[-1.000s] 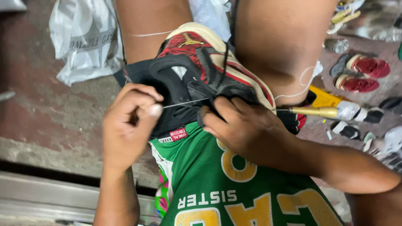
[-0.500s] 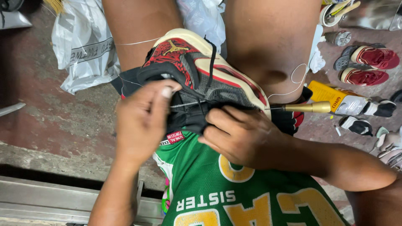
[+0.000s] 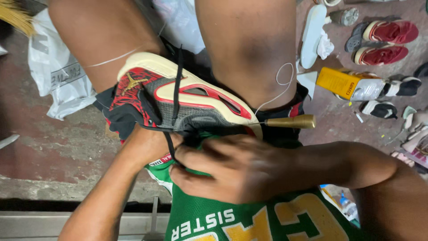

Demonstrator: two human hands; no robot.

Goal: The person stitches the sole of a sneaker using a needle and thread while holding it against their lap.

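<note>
Gripping red-black sneaker point(image 3: 178, 105) wedged between knees, left hand point(image 3: 149, 145) clamps its collar; right hand point(image 3: 232, 172) closed on brass-handled awl point(image 3: 290, 121). White thread point(image 3: 281, 85) trails loose; sole stitching apparently midway, extent indeterminable

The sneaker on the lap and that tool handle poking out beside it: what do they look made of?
Sneaker: grey woven-looking mesh with red and black panels, probably synthetic; cream sole edge looks like matte rubber or foam. Tool handle: smooth, brass-coloured with a soft sheen, so metal or varnished wood; I cannot tell which. Both hands, left and right, grip the sneaker.
</note>
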